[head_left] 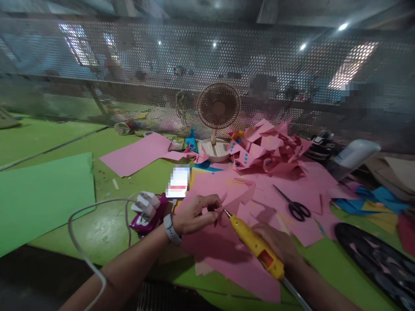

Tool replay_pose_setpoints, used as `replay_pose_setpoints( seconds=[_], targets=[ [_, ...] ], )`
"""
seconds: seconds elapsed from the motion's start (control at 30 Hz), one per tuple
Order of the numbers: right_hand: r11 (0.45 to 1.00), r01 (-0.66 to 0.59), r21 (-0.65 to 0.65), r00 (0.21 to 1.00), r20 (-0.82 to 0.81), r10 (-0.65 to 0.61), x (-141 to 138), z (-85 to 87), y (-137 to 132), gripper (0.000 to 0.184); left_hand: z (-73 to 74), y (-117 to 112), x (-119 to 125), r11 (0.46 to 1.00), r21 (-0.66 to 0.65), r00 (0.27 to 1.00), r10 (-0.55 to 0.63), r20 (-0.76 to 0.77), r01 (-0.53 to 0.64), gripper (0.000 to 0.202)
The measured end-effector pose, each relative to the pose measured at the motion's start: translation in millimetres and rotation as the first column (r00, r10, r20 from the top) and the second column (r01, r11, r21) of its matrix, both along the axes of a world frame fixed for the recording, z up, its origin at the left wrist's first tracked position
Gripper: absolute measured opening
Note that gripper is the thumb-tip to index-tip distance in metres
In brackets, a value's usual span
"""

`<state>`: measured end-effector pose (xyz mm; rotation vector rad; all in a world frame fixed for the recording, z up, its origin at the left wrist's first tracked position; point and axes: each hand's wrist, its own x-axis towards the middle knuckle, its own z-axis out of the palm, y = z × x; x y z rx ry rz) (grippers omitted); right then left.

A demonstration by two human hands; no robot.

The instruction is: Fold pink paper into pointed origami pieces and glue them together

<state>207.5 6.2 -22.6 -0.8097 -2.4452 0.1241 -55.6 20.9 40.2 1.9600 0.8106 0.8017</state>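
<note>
My right hand (pixel 275 244) grips a yellow glue gun (pixel 256 247), its metal tip pointing up-left at a folded pink paper piece (pixel 238 199). My left hand (pixel 196 212), with a white watch on the wrist, pinches that pink paper at its edge, fingers closed right beside the gun's tip. Both hands work over loose pink sheets (pixel 227 255) spread on the green table (pixel 106 229).
Black scissors (pixel 293 205) lie right of the hands. A heap of folded pink paper shapes (pixel 269 147) and a small fan (pixel 218 116) stand behind. A phone (pixel 178 181), a power strip with a white plug (pixel 147 209), a green sheet (pixel 42 194) and a dark tray (pixel 379 255) surround the work.
</note>
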Motion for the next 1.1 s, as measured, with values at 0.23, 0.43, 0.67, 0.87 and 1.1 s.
replay_pose_setpoints(
  seconds=[0.23, 0.43, 0.67, 0.87, 1.1],
  targets=[
    [1.0, 0.013, -0.003, 1.0, -0.007, -0.013, -3.2, 6.7, -0.8, 0.019, -1.8, 0.7, -0.3, 1.0, 0.017, 1.0, 0.02, 0.005, -0.02, 0.019],
    [1.0, 0.019, 0.022, 1.0, 0.004, -0.019, -3.2, 3.9, 1.1, 0.017, -4.4, 1.4, -0.9, 1.0, -0.003, 1.0, 0.025, 0.008, -0.025, 0.021],
    [0.996, 0.084, 0.031, 0.996, -0.017, -0.084, -10.5, 9.6, -6.9, 0.019, -5.7, 1.1, 0.4, 0.998, -0.041, 0.998, 0.052, 0.028, -0.051, 0.022],
    [0.989, 0.146, 0.032, 0.987, -0.066, -0.144, -11.8, 9.7, -1.5, 0.02, -15.6, 4.7, -1.6, 0.986, -0.164, 0.989, 0.038, 0.143, -0.014, 0.015],
    [0.959, 0.255, 0.119, 0.959, -0.157, -0.236, 13.6, 55.0, 3.8, 0.011, -22.2, 12.8, -5.4, 0.959, -0.284, 0.958, 0.079, 0.274, 0.002, 0.005]
  ],
)
